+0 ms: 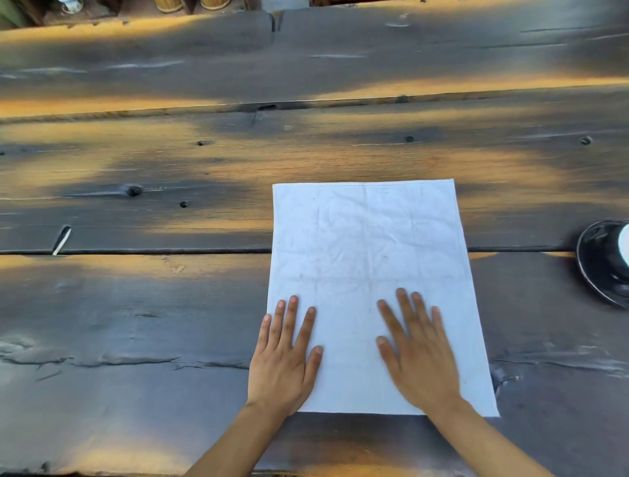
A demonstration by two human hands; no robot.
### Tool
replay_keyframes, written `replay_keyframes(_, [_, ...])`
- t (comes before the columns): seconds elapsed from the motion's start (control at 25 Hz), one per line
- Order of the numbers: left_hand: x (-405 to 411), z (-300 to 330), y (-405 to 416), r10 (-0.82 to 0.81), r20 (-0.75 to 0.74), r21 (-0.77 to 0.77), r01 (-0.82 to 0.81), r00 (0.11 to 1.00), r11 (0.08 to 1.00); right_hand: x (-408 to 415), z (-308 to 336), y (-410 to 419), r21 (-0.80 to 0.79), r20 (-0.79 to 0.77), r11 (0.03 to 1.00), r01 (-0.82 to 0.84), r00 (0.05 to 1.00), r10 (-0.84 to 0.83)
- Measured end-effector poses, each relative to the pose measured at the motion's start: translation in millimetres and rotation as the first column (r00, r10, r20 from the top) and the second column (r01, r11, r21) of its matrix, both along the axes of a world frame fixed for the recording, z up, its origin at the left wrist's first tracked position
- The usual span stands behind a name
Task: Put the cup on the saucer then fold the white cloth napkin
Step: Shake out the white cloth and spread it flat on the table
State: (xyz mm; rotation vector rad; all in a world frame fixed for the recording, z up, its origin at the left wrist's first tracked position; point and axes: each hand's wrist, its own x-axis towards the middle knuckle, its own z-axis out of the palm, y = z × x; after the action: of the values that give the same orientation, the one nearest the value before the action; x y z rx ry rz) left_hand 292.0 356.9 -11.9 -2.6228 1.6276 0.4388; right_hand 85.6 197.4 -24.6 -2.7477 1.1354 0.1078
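Observation:
The white cloth napkin lies flat and spread out on the dark wooden table, creased into a grid. My left hand rests palm down on its near left corner, fingers straight. My right hand lies flat on the near middle of the cloth, fingers spread. At the right edge of the view a black saucer carries a white cup, mostly cut off by the frame.
The table is made of wide planks with gaps and knots. A small white strip sticks out of a gap at the left. Wicker baskets and a small white cup stand beyond the far edge.

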Motion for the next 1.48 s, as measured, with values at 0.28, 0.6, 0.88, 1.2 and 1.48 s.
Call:
replay_keyframes(0.28, [0, 2, 1, 0.004, -0.011, 0.037, -0.004, 1.000, 0.999, -49, 3, -28, 0.049, -0.030, 0.994, 0.101, 0.995, -0.099])
replay_keyframes(0.6, [6, 9, -79, -0.068, -0.023, -0.068, 0.067, 0.997, 0.995, 61, 16, -28, 0.059, 0.103, 0.998, 0.026, 0.994, -0.032])
replay_keyframes(0.88, [54, -4, -61, 0.039, 0.008, -0.002, -0.039, 0.999, 0.999, 18, -9, -88, 0.013, 0.017, 0.999, 0.048, 0.999, -0.049])
replay_keyframes(1.2, [76, 4, -110, 0.061, 0.004, -0.097, -0.061, 0.998, 0.993, 59, 14, -109, 0.058, 0.107, 0.991, 0.118, 0.987, -0.124])
replay_keyframes(1.48, [97, -13, -170, 0.044, 0.020, 0.000, -0.044, 0.999, 0.999, 106, -4, -154, 0.055, -0.003, 0.996, -0.064, 0.998, 0.064])
